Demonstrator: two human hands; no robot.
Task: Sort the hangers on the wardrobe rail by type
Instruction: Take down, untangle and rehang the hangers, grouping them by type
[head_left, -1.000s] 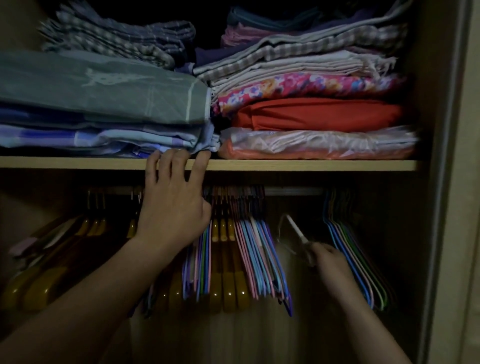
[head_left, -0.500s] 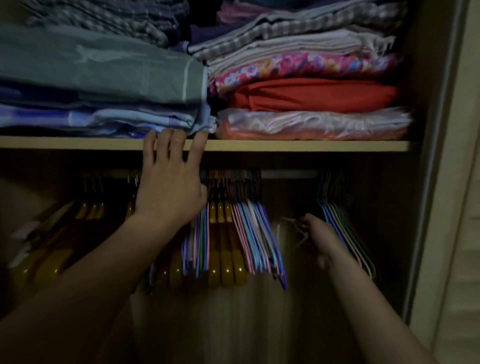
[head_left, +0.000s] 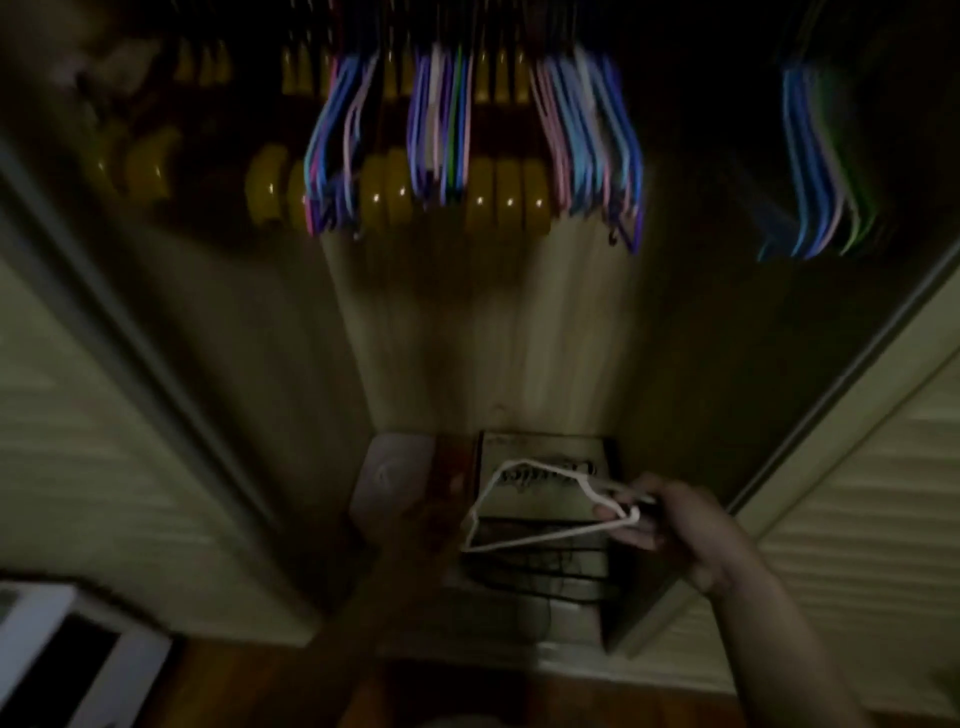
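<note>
Right hand (head_left: 680, 535), reaching low, pinches white hanger (head_left: 540, 512) above box (head_left: 540, 452).

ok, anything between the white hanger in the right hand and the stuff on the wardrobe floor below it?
Nothing visible. The right hand holds the white hanger low, directly over the box and black hangers on the wardrobe floor. The left hand is beside it, too blurred to read.

**Room in the wardrobe**

You've got an open gap under the hanging rows, down the pale back panel (head_left: 483, 332). Wide gap too between the middle wire hangers (head_left: 587, 140) and the right-hand bunch (head_left: 821, 166). Floor is blocked: box (head_left: 540, 467), black hangers (head_left: 545, 571), pale bag (head_left: 389, 473). Door edges (head_left: 810, 467) narrow the sides.
</note>
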